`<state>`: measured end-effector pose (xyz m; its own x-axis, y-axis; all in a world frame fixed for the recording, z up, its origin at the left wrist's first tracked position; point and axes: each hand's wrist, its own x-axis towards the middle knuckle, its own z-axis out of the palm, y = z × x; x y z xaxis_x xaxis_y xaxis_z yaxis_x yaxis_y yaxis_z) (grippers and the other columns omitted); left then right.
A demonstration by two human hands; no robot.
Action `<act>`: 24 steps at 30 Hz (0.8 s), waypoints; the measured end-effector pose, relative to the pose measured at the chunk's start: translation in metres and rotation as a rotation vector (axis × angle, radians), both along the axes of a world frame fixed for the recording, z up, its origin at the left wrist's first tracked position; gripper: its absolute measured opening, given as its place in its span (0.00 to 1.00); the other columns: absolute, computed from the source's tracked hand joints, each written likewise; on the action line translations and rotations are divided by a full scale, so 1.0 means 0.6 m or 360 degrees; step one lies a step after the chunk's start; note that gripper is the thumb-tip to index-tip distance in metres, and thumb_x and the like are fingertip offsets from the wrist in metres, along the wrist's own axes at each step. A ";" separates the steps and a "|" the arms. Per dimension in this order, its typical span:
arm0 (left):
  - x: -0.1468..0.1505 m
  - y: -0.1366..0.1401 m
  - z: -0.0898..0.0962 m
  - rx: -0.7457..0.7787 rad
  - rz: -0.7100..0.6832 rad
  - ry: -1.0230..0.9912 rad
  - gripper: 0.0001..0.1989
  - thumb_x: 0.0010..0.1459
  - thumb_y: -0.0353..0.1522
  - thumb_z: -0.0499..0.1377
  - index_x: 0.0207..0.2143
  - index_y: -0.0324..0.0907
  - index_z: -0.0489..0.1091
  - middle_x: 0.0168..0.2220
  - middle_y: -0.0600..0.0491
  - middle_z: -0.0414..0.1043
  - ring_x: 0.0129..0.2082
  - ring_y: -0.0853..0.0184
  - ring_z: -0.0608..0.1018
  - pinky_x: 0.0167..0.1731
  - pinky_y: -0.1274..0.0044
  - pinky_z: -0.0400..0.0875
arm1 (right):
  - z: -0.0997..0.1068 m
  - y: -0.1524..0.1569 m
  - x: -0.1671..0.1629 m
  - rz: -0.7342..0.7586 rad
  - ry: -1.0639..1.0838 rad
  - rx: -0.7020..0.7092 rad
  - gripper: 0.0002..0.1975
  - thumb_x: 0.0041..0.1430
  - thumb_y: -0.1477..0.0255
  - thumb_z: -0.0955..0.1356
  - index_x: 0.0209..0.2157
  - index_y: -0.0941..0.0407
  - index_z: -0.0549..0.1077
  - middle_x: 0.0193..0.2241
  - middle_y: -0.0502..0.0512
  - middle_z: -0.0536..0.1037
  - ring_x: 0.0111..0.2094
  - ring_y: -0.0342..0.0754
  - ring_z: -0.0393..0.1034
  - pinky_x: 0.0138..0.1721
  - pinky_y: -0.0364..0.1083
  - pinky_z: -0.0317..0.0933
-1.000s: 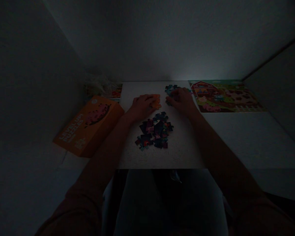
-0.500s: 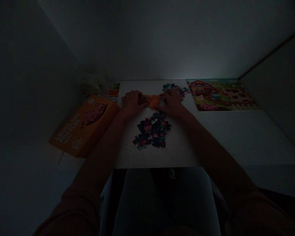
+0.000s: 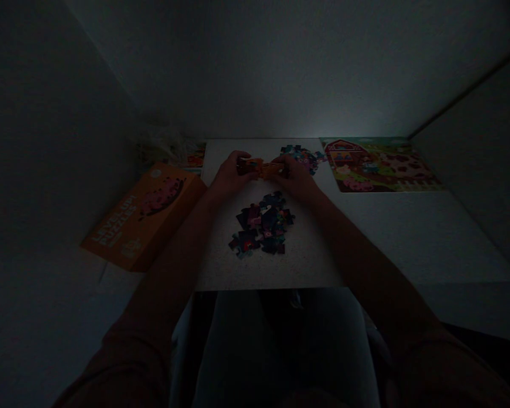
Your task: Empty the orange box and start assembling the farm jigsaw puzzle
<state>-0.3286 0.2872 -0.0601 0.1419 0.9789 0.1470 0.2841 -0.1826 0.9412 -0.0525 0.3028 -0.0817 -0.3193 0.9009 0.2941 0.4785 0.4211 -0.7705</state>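
Both my hands grip orange puzzle pieces [image 3: 263,169] between them, over the far part of the white table [image 3: 306,272]. My left hand [image 3: 234,173] has its fingers and thumb closed on the left side of them. On the right side, my right hand [image 3: 295,175] pinches them the same way. The fingers hide part of the pieces, and I cannot tell whether these are joined. Nearer me lies a loose pile of dark puzzle pieces [image 3: 267,221]. A second group of puzzle pieces [image 3: 304,156], teal and pink, lies just behind my right hand.
An orange puzzle box [image 3: 153,209] lies tilted at the left, beside my left forearm. Behind it is a crumpled clear plastic bag [image 3: 165,141] over a coloured picture. A farm picture sheet [image 3: 378,164] lies at the far right. A wall [image 3: 272,68] rises behind the table.
The orange puzzle pieces have been lifted and tilted between my hands; before, they lay flatter. My left hand has risen slightly. The piles stay as they were.
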 end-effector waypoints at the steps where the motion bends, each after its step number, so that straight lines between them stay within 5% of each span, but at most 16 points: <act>1: 0.000 0.001 0.002 0.0011 -0.0016 -0.0014 0.26 0.60 0.31 0.82 0.55 0.46 0.75 0.56 0.46 0.90 0.55 0.56 0.91 0.58 0.66 0.86 | 0.001 0.003 0.001 -0.0008 0.0035 0.0016 0.22 0.69 0.53 0.82 0.57 0.48 0.82 0.46 0.57 0.88 0.41 0.57 0.79 0.47 0.57 0.75; 4: -0.001 0.002 0.009 0.0068 0.0013 -0.0001 0.18 0.63 0.34 0.81 0.50 0.45 0.79 0.53 0.46 0.91 0.54 0.55 0.91 0.57 0.67 0.86 | 0.007 0.011 0.009 -0.0049 0.0154 0.0121 0.16 0.72 0.53 0.80 0.51 0.48 0.85 0.46 0.58 0.86 0.46 0.59 0.80 0.51 0.59 0.78; 8: 0.001 0.002 0.020 0.0063 0.0325 -0.0026 0.11 0.71 0.33 0.78 0.47 0.45 0.79 0.47 0.49 0.91 0.47 0.60 0.90 0.47 0.71 0.83 | 0.015 0.015 0.024 -0.0111 0.0241 0.0342 0.12 0.63 0.65 0.82 0.48 0.48 0.90 0.54 0.62 0.81 0.59 0.65 0.80 0.58 0.62 0.81; 11: 0.009 -0.003 0.029 -0.0094 0.0401 -0.0109 0.09 0.79 0.32 0.73 0.46 0.46 0.75 0.43 0.50 0.88 0.40 0.62 0.88 0.40 0.72 0.81 | 0.020 0.013 0.030 -0.0103 0.0271 0.0300 0.14 0.62 0.68 0.80 0.50 0.47 0.91 0.55 0.61 0.81 0.55 0.62 0.81 0.52 0.60 0.83; 14: 0.017 -0.014 0.040 -0.0169 0.0512 -0.0199 0.12 0.81 0.29 0.72 0.57 0.46 0.73 0.44 0.52 0.87 0.34 0.65 0.85 0.37 0.72 0.82 | 0.022 0.009 0.030 0.0066 0.0388 0.0142 0.18 0.68 0.65 0.77 0.57 0.45 0.90 0.54 0.59 0.85 0.43 0.55 0.81 0.46 0.57 0.83; 16: 0.020 -0.022 0.047 -0.0118 0.0557 -0.0167 0.19 0.81 0.27 0.71 0.66 0.46 0.71 0.45 0.53 0.86 0.33 0.66 0.84 0.37 0.73 0.82 | 0.021 0.007 0.028 0.0178 0.0444 0.0086 0.21 0.68 0.61 0.78 0.61 0.44 0.89 0.58 0.59 0.87 0.44 0.56 0.83 0.48 0.58 0.85; 20: 0.020 -0.023 0.049 -0.0011 0.0299 -0.0021 0.08 0.83 0.25 0.63 0.57 0.45 0.79 0.50 0.49 0.88 0.43 0.64 0.87 0.37 0.76 0.80 | 0.016 0.003 0.021 0.0343 0.0527 -0.0007 0.28 0.64 0.52 0.84 0.64 0.42 0.89 0.67 0.59 0.86 0.58 0.62 0.88 0.62 0.63 0.87; 24: 0.019 -0.020 0.044 0.0041 0.0062 0.0047 0.10 0.85 0.31 0.61 0.48 0.43 0.82 0.48 0.47 0.89 0.40 0.65 0.85 0.38 0.75 0.79 | 0.014 -0.005 0.010 0.0391 0.0583 -0.0215 0.29 0.69 0.43 0.84 0.62 0.44 0.89 0.53 0.57 0.91 0.50 0.59 0.90 0.60 0.62 0.89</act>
